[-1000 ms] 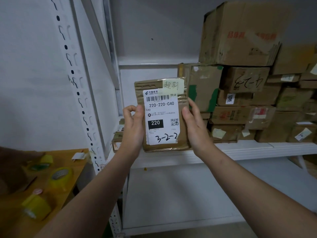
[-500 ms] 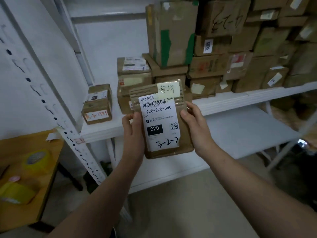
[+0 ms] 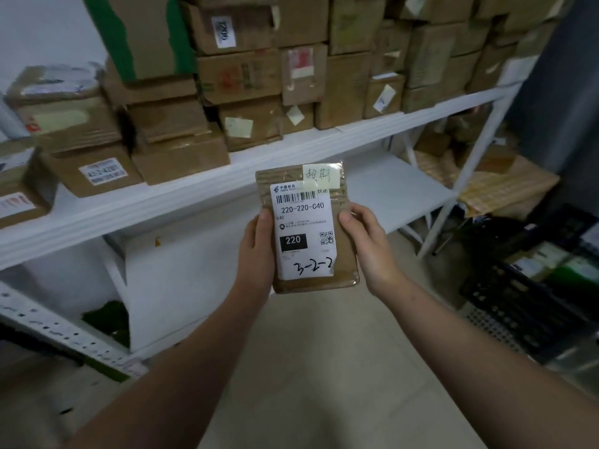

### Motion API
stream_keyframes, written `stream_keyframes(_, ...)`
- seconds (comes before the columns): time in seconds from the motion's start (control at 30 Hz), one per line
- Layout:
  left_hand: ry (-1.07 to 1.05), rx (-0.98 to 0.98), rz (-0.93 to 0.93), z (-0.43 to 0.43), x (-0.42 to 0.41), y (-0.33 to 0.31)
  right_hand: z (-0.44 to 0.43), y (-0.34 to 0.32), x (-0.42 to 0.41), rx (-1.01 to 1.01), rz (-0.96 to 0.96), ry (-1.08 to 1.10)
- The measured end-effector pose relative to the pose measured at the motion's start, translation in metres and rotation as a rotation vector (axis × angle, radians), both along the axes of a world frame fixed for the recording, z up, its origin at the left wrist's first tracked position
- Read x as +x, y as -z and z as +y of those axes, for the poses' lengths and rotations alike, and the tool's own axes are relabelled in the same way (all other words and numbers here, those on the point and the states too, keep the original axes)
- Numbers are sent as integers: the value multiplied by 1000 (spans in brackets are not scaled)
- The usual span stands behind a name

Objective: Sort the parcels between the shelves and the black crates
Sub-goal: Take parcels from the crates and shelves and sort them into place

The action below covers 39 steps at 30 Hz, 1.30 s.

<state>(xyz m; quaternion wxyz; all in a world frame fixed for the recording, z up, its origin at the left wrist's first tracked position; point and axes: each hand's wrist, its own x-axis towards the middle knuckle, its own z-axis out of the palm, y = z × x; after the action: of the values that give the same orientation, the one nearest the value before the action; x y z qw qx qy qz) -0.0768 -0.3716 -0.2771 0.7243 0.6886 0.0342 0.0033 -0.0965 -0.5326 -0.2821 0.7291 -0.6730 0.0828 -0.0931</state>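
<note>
On my head feed the parcel [image 3: 308, 231] is a flat, brown kraft-paper packet, glossy with clear tape and a little crinkled along its edges. A white shipping label [image 3: 299, 205] covers most of its front: a barcode at the top, "220-220-C40" printed below it, a black block reading "220", a small QR code, and "3-2-2" handwritten in black marker near the bottom. A pale yellow sticky note [image 3: 321, 176] with handwritten characters sits on the top right corner, overlapping the label.

The parcel is upright in the air in front of the white shelf [image 3: 181, 192], label facing me, its top just below the front edge of the board loaded with cardboard boxes [image 3: 240, 72]. It touches neither the board nor the boxes.

Both hands grasp it, one on each long side. My left hand [image 3: 256, 251] clasps the left edge, thumb pointing up along the front beside the label, the fingers hidden behind the packet. My right hand [image 3: 366, 241] clasps the right edge, thumb laid on the front at the label's margin, fingers curled round the back. Both forearms reach up from the bottom of the frame, bare, converging on the parcel.

To the right of the shelf, low down, I see a black crate [image 3: 531, 312] with items inside, too blurred to make out.
</note>
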Motion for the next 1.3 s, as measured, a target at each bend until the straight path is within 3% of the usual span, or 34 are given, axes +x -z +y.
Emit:
stream_keyframes(0.33,194,-27,72,-176,-11,23,-175,14,-49,-100,120,35)
stream_keyframes(0.6,414,77,63,-310,18,49,-288,42,-60,-67,178,330)
stream_keyframes(0.77,552,132,91,-399,59,65,-363,55,-38,-6,177,464)
stream_keyframes(1.03,1019,127,160,-518,158,70,-475,77,45,62,279,671)
stream_keyframes(1.3,1090,328,221,-648,202,97,-580,109,61,34,414,832)
